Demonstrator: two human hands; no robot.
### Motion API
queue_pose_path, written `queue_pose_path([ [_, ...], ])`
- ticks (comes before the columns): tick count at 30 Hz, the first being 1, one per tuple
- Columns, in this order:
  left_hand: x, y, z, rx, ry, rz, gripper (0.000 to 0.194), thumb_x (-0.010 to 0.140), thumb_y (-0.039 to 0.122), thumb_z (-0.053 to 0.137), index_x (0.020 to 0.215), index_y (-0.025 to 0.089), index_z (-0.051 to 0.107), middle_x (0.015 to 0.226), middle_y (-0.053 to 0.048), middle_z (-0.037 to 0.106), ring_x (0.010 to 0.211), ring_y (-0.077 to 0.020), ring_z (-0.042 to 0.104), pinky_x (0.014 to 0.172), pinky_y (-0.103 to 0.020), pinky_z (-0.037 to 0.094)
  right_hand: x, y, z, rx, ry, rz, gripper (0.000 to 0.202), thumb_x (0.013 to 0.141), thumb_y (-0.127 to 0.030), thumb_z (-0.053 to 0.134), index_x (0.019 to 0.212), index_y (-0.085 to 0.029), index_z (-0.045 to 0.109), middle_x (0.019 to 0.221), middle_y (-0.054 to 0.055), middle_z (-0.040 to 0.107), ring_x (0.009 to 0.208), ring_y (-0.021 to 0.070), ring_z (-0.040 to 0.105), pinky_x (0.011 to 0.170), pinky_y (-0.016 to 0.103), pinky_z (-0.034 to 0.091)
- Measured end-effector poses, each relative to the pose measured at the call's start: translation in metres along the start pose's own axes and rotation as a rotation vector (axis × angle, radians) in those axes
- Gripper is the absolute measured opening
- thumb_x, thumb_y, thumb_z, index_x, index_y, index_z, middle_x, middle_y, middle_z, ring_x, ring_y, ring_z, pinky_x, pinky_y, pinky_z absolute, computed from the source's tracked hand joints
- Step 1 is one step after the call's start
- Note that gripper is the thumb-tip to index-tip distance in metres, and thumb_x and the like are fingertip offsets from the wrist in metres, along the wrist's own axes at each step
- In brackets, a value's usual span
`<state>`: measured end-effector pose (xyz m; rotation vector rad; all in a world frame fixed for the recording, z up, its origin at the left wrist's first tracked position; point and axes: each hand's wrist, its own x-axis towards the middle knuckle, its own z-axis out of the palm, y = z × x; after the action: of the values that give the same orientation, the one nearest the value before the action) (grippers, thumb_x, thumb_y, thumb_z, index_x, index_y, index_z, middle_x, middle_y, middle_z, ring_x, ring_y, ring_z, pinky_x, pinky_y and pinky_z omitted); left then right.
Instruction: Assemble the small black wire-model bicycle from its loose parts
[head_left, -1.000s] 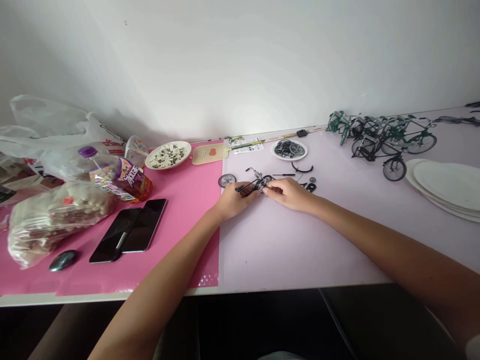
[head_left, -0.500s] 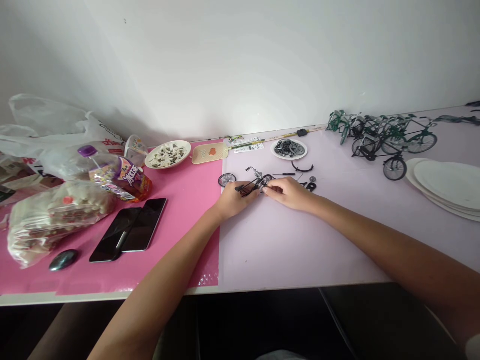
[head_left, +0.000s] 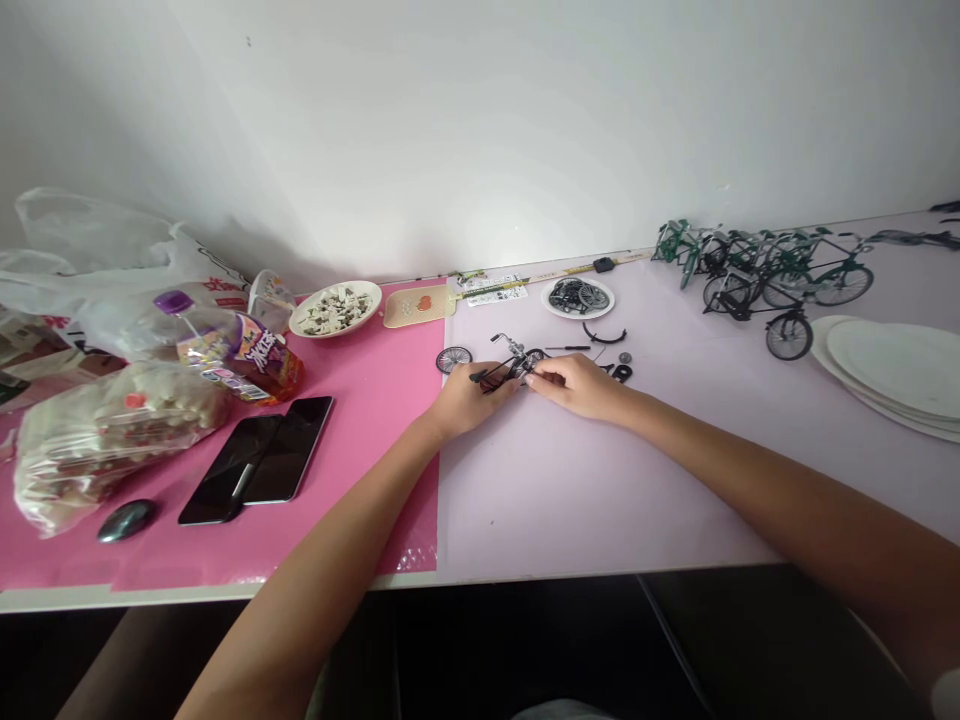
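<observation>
A small black model bicycle (head_left: 513,346) with silver handlebars is between my hands over the pale purple mat. My left hand (head_left: 466,398) is closed around its saddle end. At its other side, the fingers of my right hand (head_left: 574,385) pinch near the lower frame; any small part between the fingertips is too small to tell. A loose wheel (head_left: 454,360) lies just left of my left hand. Beyond my right hand are a screwdriver (head_left: 568,348), a curved black piece (head_left: 604,335), a small round gear (head_left: 625,358) and a black part (head_left: 622,373).
A plate of wheels (head_left: 578,298) and a plate of small pieces (head_left: 335,309) stand farther back. Assembled bicycles (head_left: 787,270) and stacked plates (head_left: 900,370) are at right. Two phones (head_left: 289,450), a bottle (head_left: 240,350), a mouse (head_left: 127,521) and plastic bags (head_left: 120,430) lie left.
</observation>
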<state>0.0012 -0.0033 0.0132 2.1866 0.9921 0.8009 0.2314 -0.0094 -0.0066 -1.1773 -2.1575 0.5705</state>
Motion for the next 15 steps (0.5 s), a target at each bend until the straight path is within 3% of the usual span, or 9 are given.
queue_pose_path([
  [15,-0.0005,0.0020,-0.0002,-0.013,0.013,0.004,0.044,0.094,0.039,0.059,0.063,0.020,0.033,0.062,0.006,0.031,0.062,-0.0111,0.025,0.060,-0.030,0.025,0.0001,-0.0046,-0.0009,-0.020,-0.009,0.017,0.037,0.096,-0.040,0.056,0.066,-0.021,0.048,0.061,-0.002,0.050,0.060,0.0154,0.046,0.060,0.030,0.029],
])
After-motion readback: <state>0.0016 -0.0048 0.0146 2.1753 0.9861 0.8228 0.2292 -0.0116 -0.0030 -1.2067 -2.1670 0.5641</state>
